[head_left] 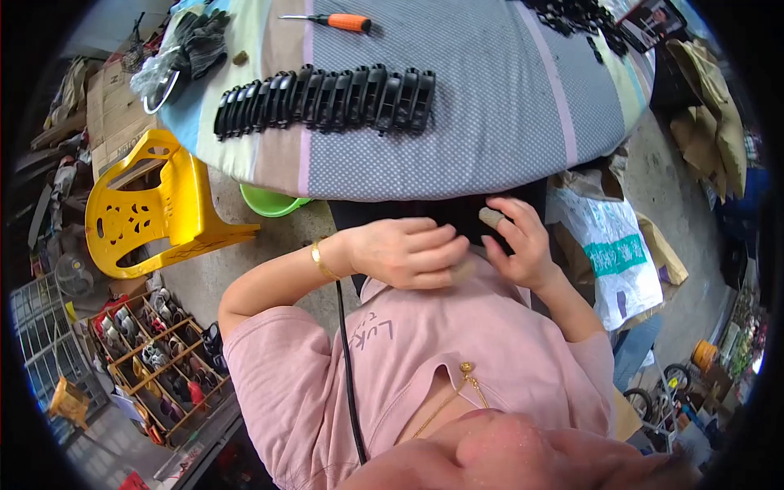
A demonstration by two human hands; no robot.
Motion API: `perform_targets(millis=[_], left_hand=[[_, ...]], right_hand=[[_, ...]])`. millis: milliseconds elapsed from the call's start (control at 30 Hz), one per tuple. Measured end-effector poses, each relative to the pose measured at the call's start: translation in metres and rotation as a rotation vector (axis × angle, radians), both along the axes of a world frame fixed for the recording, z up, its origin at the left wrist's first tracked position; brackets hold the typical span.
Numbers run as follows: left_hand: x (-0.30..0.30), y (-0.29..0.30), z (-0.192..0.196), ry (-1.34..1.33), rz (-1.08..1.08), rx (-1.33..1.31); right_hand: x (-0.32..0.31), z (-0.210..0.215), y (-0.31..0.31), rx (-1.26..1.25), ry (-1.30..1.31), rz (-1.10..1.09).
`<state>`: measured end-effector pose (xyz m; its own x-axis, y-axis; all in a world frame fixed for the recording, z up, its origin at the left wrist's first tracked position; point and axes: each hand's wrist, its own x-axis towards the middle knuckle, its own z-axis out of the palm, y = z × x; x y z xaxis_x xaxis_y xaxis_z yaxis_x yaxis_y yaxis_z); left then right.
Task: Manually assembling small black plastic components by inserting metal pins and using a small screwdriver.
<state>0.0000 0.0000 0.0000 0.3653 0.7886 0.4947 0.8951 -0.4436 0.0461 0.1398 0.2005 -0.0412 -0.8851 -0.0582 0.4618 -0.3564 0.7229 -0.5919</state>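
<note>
The left hand (404, 255) is over the pink shirt (457, 327), its fingers loosely bent; I cannot tell whether they hold anything. Beside it, the right hand (524, 245) has its thumb and fingers apart and open (one finger wears a greyish sleeve (492, 217)). Both are near the table (482, 159), where black curved parts (322, 100) lie in a row, with an orange-handled screwdriver (347, 21) beyond them.

A yellow plastic chair (173, 196) stands on grey floor (233, 273).
</note>
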Motion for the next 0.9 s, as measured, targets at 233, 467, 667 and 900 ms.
perform_targets(millis=[233, 467, 667, 900], left_hand=[[-0.110, -0.070, 0.029, -0.079, 1.229, 0.363], [-0.169, -0.107, -0.024, -0.411, 1.433, 0.164], [-0.150, -0.060, -0.011, -0.349, 1.363, 0.069], [-0.130, -0.018, 0.001, -0.571, 1.112, 0.000]], right_hand=[[-0.071, 0.056, 0.009, 0.104, 0.231, 0.072], [-0.201, 0.039, -0.018, 0.259, 0.039, 0.301], [-0.201, 0.040, -0.024, 0.391, -0.066, 0.323], [-0.153, 0.055, -0.015, 0.240, -0.080, 0.323]])
